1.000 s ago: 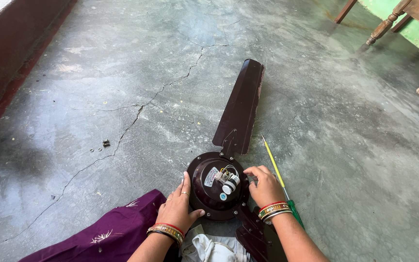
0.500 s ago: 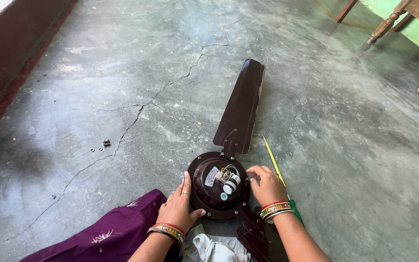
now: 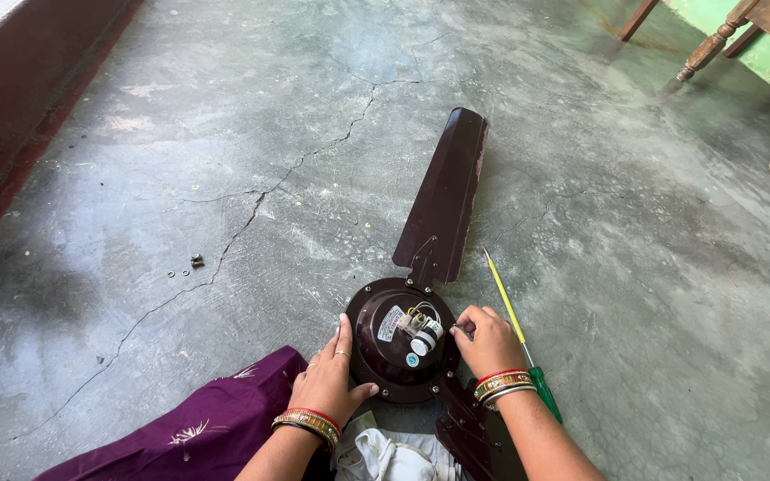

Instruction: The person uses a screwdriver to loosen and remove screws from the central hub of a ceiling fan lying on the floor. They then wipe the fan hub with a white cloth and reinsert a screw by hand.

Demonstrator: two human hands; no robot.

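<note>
- Down on a cracked concrete floor (image 3: 225,134), a dark-brown ceiling fan motor housing (image 3: 401,343) lies near the person, middle of the scene, with one blade (image 3: 446,200) reaching toward the far side and another blade (image 3: 474,436) running near.
- Left hand (image 3: 330,383) rests flat and open against the housing's left rim, steadying it, not closed around anything.
- Right hand (image 3: 487,343) is curled at the right rim, fingertips pinched on something small; what it is cannot be told.
- A yellow-shafted, green-handled screwdriver (image 3: 520,338) lies just right of that hand.
- The housing looks heavy, rigid and smooth; its rim seems the safest hold, as the exposed wiring and capacitor (image 3: 422,331) look fragile and the thin blade may flex.
</note>
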